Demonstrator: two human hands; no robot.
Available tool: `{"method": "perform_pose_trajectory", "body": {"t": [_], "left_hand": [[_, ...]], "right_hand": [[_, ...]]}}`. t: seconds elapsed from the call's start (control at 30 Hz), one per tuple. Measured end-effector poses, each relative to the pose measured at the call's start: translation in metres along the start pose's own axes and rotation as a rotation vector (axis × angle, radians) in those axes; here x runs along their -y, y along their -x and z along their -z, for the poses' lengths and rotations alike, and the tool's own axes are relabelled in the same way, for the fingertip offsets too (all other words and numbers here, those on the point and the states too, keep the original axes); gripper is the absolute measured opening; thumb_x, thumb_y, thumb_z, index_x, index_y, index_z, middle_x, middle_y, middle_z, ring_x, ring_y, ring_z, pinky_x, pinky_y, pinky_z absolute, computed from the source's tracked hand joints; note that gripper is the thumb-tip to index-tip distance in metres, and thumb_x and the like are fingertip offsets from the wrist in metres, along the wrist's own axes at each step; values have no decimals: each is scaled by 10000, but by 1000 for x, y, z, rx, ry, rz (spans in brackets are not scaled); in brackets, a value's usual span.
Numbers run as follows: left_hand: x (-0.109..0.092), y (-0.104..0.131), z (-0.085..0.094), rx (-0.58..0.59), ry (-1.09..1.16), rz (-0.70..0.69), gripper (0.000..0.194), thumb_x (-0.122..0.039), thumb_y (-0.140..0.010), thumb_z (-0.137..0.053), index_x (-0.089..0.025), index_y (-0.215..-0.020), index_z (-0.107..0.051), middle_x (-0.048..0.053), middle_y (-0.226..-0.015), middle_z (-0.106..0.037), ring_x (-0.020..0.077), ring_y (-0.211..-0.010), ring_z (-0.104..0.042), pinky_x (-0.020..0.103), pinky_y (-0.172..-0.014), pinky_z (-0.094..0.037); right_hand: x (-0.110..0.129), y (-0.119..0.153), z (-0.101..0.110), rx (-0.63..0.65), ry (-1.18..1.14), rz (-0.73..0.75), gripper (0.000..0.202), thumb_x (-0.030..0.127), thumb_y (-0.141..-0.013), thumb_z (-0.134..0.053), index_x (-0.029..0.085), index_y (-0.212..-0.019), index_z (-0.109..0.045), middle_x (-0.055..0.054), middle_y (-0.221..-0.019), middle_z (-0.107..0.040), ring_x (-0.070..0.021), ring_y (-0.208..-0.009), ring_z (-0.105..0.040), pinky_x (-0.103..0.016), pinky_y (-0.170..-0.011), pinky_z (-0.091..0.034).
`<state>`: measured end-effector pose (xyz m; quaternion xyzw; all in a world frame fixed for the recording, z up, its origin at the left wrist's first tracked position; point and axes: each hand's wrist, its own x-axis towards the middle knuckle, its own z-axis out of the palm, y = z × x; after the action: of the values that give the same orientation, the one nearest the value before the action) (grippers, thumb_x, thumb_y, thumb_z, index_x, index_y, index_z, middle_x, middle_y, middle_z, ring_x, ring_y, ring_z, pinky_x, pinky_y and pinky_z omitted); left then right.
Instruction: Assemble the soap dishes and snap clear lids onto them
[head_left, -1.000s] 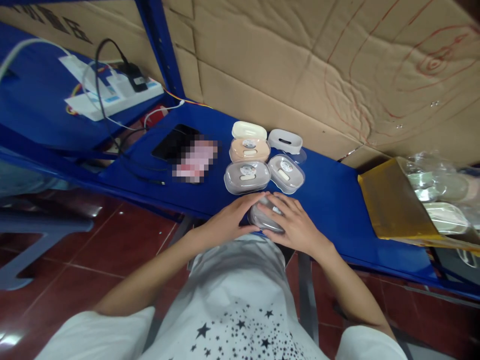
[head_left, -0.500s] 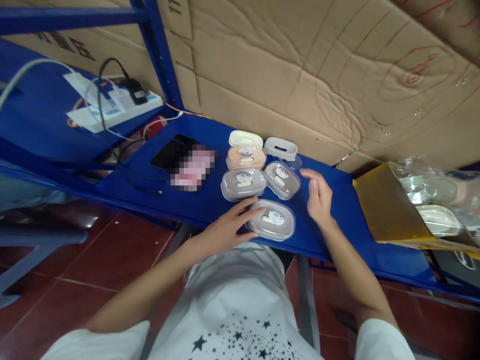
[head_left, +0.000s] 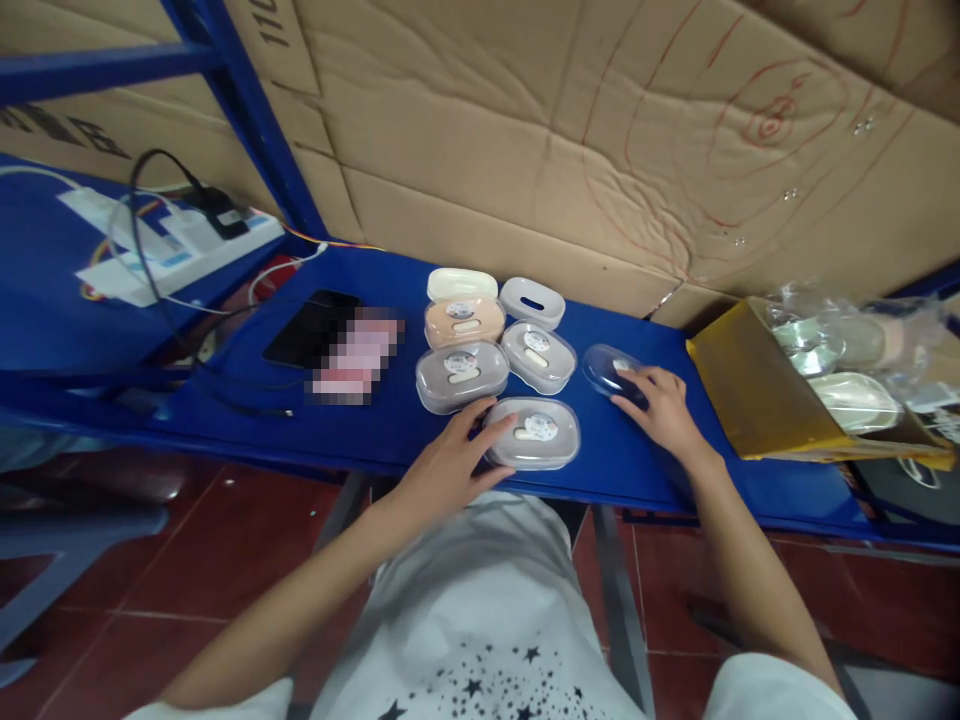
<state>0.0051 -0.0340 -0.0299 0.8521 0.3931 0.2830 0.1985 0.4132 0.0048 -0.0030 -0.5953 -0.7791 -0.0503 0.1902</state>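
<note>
Near the front edge of the blue table lies a grey soap box [head_left: 551, 450] with a clear lid and a round label. My left hand [head_left: 454, 462] touches its left end, fingers spread, one fingertip on the lid. To the right, my right hand [head_left: 664, 408] has thumb and fingers on the near right edge of a loose clear lid [head_left: 606, 366], which bears a small label. Behind are two more lidded grey boxes [head_left: 472, 392] [head_left: 551, 372], a peach lidded box [head_left: 435, 325], a cream piece [head_left: 461, 283] and a grey, slotted piece without a lid [head_left: 551, 312].
At right stands an open carton [head_left: 765, 400] holding plastic-wrapped items. A black phone-like device [head_left: 296, 340], partly blurred out, and cables lie at left, near a white power strip [head_left: 176, 268]. A cardboard sheet [head_left: 465, 150] walls off the back; a blue frame post [head_left: 251, 120] stands left.
My right hand has moved right and opened onto the clear lid. The lid, earlier behind the boxes beside the slotted grey piece, now lies farther right and nearer. My left hand stays on the box.
</note>
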Motion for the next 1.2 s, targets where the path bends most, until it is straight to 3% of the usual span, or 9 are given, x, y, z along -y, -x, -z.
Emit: {"method": "perform_pose_trajectory", "body": {"t": [0.23, 0.37, 0.47, 0.57, 0.67, 0.77, 0.87, 1.03, 1.2], "left_hand": [[-26, -71, -34, -28, -158, 22, 604, -314, -1092, -550, -202, -1663, -389, 161, -1252, -599, 342, -1169, -665, 530, -1037, -583], [-40, -96, -38, -2, 24, -76, 660, -381, -1160, -372, -182, -1750, -151, 226, -1508, -538, 341, -1389, -599, 528, -1163, -514], [-43, -78, -29, 54, 40, -229, 640, -508, -1136, -452, -272, -1716, -315, 187, -1733, -366, 367, -1595, -401, 583, -1267, -406], [-36, -46, -18, 177, -44, -325, 600, -574, -1048, -638, -317, -1582, -541, 133, -1707, -453, 391, -1584, -421, 646, -1271, -373], [-26, -20, -6, 189, -163, -285, 501, -439, -1054, -677, -279, -1522, -595, 142, -1666, -503, 389, -1562, -449, 643, -1240, -408], [-16, -4, 6, 147, -204, -239, 438, -334, -1048, -683, -280, -1478, -621, 135, -1609, -554, 374, -1513, -502, 610, -1192, -468], [-8, 8, 19, 115, -196, -186, 479, -258, -1042, -676, -273, -1512, -585, 131, -1502, -629, 341, -1398, -594, 583, -1142, -514], [3, 19, 28, 77, -141, -98, 510, -297, -982, -778, -287, -1471, -634, 158, -1554, -553, 381, -1450, -539, 617, -1159, -505], [6, 13, 24, 113, -95, -109, 514, -300, -988, -778, -317, -1478, -624, 159, -1685, -429, 398, -1562, -437, 671, -1232, -423]], "right_hand": [[30, 118, 31, -25, -93, -74, 489, 460, -1049, -601, 469, -1537, -580, -115, -1408, -644, -416, -1346, -626, -701, -1090, -525], [72, 129, 30, 23, -171, -16, 581, 390, -1061, -597, 493, -1620, -478, -89, -1518, -620, -401, -1420, -603, -699, -1125, -548], [96, 102, 29, 85, -237, 96, 633, 353, -1094, -532, 459, -1694, -359, -51, -1645, -556, -369, -1542, -507, -687, -1202, -497], [100, 41, 29, 12, -268, 190, 606, 290, -1119, -429, 424, -1705, -350, -36, -1632, -583, -331, -1567, -485, -690, -1272, -394], [83, -51, 17, 1, -241, 257, 585, 210, -1096, -391, 383, -1648, -478, -29, -1600, -616, -293, -1550, -509, -629, -1256, -419], [58, -143, -6, 198, -111, 265, 630, 90, -991, -426, 287, -1560, -611, -60, -1604, -614, -304, -1532, -526, -591, -1232, -435], [37, -199, -27, 334, -13, 210, 564, 110, -922, -544, 236, -1445, -716, -107, -1528, -677, -356, -1435, -610, -579, -1168, -483], [13, -197, -34, 343, 35, 182, 401, 257, -935, -692, 261, -1324, -787, -111, -1305, -791, -354, -1246, -705, -545, -1090, -519], [6, -156, -5, 257, 101, 112, 330, 347, -1022, -634, 242, -1280, -811, -148, -1289, -773, -387, -1248, -686, -575, -1092, -497]]}}
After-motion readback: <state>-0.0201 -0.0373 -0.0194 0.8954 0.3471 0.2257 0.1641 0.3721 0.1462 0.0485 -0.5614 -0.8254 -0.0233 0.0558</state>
